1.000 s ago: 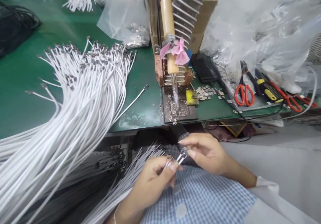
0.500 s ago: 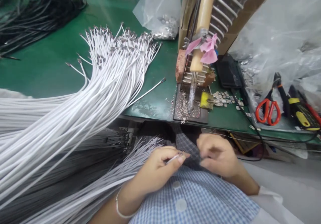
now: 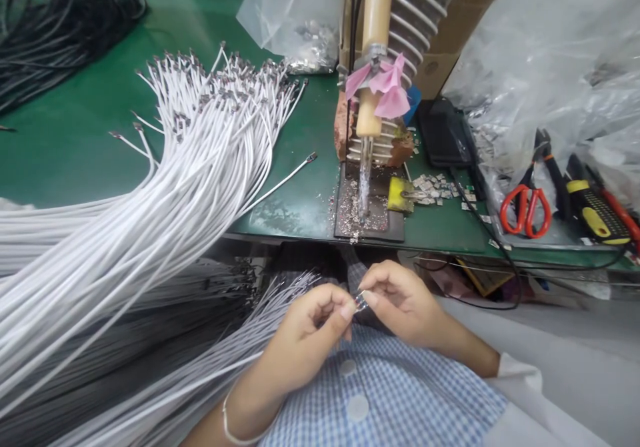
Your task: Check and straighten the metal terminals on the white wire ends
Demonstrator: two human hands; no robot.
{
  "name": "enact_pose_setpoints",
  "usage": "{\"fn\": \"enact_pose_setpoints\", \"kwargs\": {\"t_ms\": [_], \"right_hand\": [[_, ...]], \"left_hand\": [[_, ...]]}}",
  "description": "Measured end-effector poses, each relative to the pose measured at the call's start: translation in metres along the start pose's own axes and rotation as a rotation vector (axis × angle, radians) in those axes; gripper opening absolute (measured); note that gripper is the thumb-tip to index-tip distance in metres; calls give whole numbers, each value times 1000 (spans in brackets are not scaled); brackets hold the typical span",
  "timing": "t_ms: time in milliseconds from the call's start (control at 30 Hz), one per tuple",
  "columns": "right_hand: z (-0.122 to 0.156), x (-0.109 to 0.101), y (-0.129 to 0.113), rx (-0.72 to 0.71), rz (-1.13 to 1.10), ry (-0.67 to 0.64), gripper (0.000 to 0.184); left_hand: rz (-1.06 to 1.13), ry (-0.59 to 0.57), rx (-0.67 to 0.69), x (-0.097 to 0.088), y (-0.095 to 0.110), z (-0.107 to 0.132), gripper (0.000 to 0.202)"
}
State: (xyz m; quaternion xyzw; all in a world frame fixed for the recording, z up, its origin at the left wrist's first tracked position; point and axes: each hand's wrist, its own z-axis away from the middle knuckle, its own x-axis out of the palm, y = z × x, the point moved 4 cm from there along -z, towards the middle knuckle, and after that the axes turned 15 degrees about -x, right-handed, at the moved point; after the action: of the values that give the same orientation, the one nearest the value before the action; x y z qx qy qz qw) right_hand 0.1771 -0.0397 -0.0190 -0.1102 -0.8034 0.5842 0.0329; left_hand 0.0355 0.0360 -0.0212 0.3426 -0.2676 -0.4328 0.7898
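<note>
My left hand is closed in a pinch near my lap, thumb against forefinger, on the end of a white cable; most of that cable is hidden by the hand. At its tip a small metal connector shows between the two hands. From the other side, my right hand pinches this connector with thumb and forefinger. Beyond them, at the table's edge, a soldering iron with a wooden handle and a pink ribbon stands tip down over a dark plate strewn with solder bits.
A thick bundle of white cables lies across the green table on the left, with more cables below. Black cables are behind. To the right are a yellow sponge, small metal pieces, red-handled cutters and plastic bags.
My right hand has moved left to meet my left hand and now pinches the connector. The left hand has stayed nearly in place. The view has shifted slightly.
</note>
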Motion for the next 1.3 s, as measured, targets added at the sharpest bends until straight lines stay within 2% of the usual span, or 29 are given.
{"fn": "enact_pose_setpoints", "kwargs": {"t_ms": [200, 400, 600, 700, 833, 933, 1300], "right_hand": [[1, 4, 0, 0, -47, 42, 8], [0, 1, -3, -35, -16, 73, 7], [2, -5, -5, -64, 101, 118, 6], [1, -12, -6, -59, 208, 160, 8], [-10, -18, -16, -222, 375, 131, 17], [-18, -18, -22, -323, 361, 79, 20], [-15, -15, -11, -122, 143, 61, 10]], "left_hand": [[-7, 3, 2, 0, 2, 1, 26], [-116, 114, 71, -4, 8, 5, 22], [-220, 131, 102, -5, 20, 1, 22], [-199, 155, 130, -7, 26, -3, 21], [-198, 163, 138, -7, 35, -8, 20], [-205, 171, 149, -6, 39, -8, 19], [-219, 171, 159, -6, 37, -11, 20]]}}
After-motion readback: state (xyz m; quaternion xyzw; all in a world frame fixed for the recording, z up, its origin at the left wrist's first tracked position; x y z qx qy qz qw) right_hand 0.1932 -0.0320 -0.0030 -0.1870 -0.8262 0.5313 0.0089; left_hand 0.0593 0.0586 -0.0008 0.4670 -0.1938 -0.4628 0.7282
